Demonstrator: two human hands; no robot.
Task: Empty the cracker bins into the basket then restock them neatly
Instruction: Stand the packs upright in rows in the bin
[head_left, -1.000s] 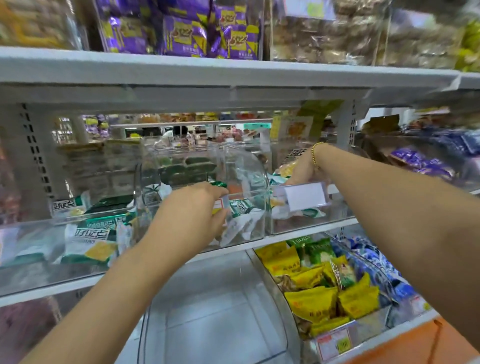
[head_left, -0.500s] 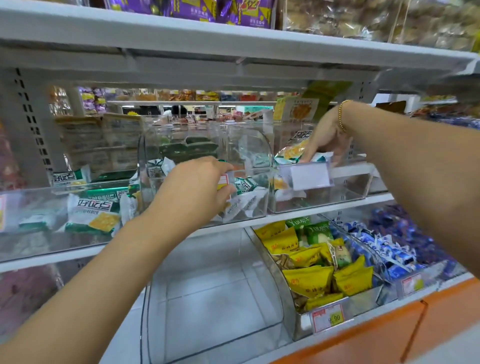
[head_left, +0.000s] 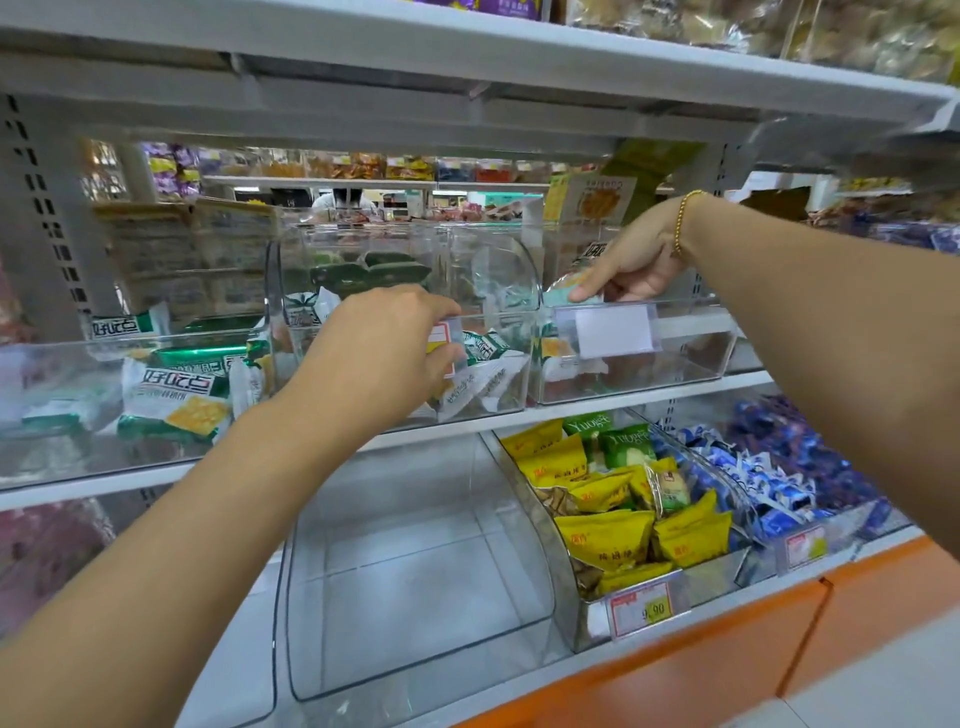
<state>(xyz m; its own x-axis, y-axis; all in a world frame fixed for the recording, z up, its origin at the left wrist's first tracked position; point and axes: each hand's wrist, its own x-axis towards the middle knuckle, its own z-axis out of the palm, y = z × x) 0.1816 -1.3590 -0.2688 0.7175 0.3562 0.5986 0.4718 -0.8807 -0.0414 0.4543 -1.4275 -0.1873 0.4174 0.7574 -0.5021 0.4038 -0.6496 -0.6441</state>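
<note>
Three clear cracker bins stand side by side on the middle shelf. My left hand (head_left: 384, 348) grips the front wall of the middle bin (head_left: 498, 291) at its price tag; green-and-white cracker packets (head_left: 483, 364) lie inside. My right hand (head_left: 639, 260) is just above the front rim of the right bin (head_left: 675, 358), fingers curled around a cracker packet (head_left: 569, 283) that it partly hides. This bin has a blank white label and little inside. The left bin (head_left: 52, 364) holds more cracker packets (head_left: 171, 400). No basket is in view.
The upper shelf (head_left: 467, 67) overhangs closely above the bins. On the shelf below sit an empty clear bin (head_left: 415, 597), a bin of yellow and green snack packs (head_left: 613, 535) and blue-wrapped sweets (head_left: 753, 467). An orange base panel (head_left: 727, 649) runs along the bottom.
My right hand has risen from deep inside the right bin to its front rim, bringing a packet up. My left hand has stayed on the middle bin's front. The view has tilted downward.
</note>
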